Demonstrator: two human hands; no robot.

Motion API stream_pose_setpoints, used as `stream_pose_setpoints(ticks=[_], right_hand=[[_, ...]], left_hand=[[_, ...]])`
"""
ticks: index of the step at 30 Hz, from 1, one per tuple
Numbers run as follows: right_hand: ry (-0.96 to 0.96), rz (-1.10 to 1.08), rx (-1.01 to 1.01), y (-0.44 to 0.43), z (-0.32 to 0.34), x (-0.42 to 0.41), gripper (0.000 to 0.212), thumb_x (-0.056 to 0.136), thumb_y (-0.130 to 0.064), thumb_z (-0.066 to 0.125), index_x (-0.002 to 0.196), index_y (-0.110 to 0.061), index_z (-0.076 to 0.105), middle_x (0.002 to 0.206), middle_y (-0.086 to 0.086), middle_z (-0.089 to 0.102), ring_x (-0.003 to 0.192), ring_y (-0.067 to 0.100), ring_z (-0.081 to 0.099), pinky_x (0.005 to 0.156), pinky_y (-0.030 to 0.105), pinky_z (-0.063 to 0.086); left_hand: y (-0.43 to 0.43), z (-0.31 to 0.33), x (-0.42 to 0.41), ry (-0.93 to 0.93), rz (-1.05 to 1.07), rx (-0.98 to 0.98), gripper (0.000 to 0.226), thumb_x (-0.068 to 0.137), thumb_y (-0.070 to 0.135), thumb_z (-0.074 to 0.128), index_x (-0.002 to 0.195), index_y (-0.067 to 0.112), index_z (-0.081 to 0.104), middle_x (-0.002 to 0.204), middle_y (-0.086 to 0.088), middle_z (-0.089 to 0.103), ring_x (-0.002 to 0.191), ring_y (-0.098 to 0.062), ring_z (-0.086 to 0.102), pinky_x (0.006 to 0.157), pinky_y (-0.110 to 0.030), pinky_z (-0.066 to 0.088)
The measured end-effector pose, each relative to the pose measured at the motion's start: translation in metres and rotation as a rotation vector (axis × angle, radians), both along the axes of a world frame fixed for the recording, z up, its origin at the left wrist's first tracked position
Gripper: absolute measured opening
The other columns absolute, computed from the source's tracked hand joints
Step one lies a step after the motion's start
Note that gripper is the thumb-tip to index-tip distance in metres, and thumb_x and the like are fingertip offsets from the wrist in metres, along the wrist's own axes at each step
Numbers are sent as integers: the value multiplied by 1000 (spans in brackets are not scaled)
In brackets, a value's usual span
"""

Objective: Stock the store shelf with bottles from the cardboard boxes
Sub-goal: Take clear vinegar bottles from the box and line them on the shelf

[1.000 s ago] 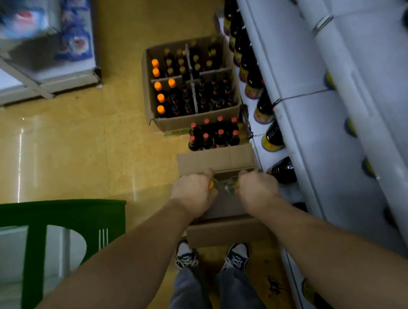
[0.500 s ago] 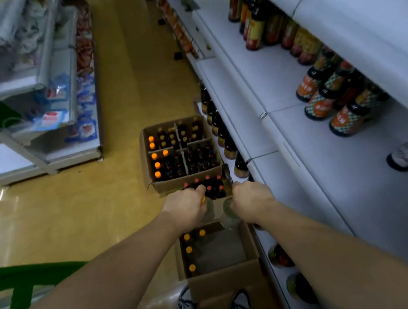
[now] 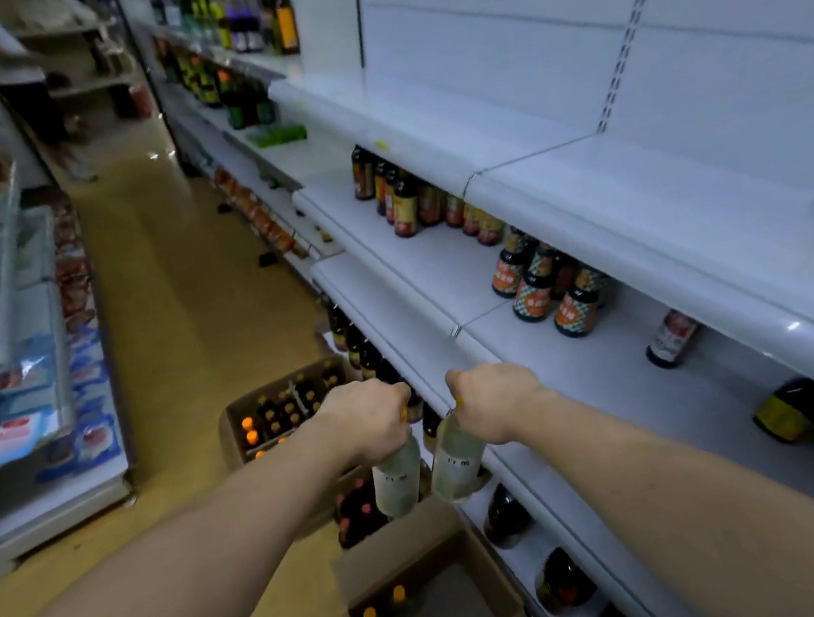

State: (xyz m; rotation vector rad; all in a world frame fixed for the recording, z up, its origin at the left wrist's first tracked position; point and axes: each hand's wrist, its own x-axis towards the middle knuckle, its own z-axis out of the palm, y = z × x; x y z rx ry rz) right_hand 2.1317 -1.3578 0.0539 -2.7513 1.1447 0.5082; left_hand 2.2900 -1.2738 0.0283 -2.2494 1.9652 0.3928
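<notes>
My left hand (image 3: 368, 417) grips the neck of a clear bottle (image 3: 397, 480) with a pale label, which hangs below the fist. My right hand (image 3: 492, 400) grips a second clear bottle (image 3: 457, 464) the same way, and the two hang side by side. Both are in the air above an open cardboard box (image 3: 420, 544) on the floor with a few orange-capped bottles (image 3: 370, 616) left inside. They hang level with the front edge of the white store shelf (image 3: 528, 344), which runs along my right.
A second open box (image 3: 234, 424) of dark bottles with orange caps stands farther along the yellow floor. Dark labelled bottles (image 3: 541, 285) stand at the back of the middle shelf, one bottle (image 3: 670, 338) lies on its side, more fill the lower shelf. Another shelf unit (image 3: 13, 360) lines the left.
Both hands have lifted the two clear bottles out of the near box up to shelf height. My view has tilted up from the floor to the shelves and aisle.
</notes>
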Motion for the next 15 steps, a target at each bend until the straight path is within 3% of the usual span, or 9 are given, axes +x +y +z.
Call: stream_pose_setpoints(ticks=[3,7,11,15], right_hand=[[1,-50,-34,4,28,-2,30,97,-25,51,124,-14,49,107,10,57,88,30,50,73,39,44],[-27,-100,-105,2,61,-10,30,99,-29,50,123,-13,48,87,4,46,85,31,49,71,39,42],[-73,-136,-198,-3,96,-22,25,100,-36,46,113,-14,49,106,11,59,87,29,49,72,38,42],[-137,-192,-287,-2,127,-35,27,97,-42,47,101,-16,52,104,9,60,88,30,54,71,37,41]], left_hand=[[-13,31,-1,-60,-46,-20,17,96,34,51,105,21,56,96,-2,61,89,-28,59,72,-40,52],[-25,77,-7,-102,-88,-38,17,97,29,53,108,18,58,93,-1,56,87,-25,54,71,-36,45],[-34,115,-10,-108,-131,-87,16,94,27,56,105,17,62,97,-2,64,88,-24,61,73,-36,53],[-45,143,-12,-72,-160,-113,18,88,27,57,101,18,64,93,-6,71,85,-25,69,78,-44,62]])
